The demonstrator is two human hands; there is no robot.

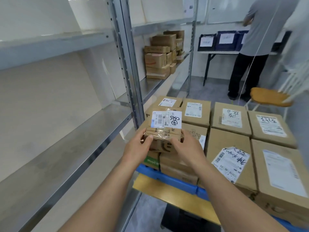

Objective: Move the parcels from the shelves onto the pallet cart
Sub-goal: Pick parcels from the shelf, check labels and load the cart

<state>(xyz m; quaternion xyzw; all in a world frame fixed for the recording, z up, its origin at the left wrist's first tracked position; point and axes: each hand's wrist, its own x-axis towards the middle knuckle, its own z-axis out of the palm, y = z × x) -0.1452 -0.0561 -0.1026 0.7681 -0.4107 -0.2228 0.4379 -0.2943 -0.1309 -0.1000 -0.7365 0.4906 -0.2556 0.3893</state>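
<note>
Gripping taped carton: left hand, right hand

Parcels are stacked on the cart, set right of the shelves; crates are lined on the desk behind.

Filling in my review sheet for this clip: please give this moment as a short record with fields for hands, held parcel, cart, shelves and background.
held item: small taped parcel, white label on top
left hand: grips the parcel's near left edge
right hand: grips its near right edge
position: over the near left corner of the pallet cart; contact with the load unclear
cart load: labelled parcels in rows
shelves: stack of parcels on the far shelf
background: another person at a table with blue crates; stool
</note>
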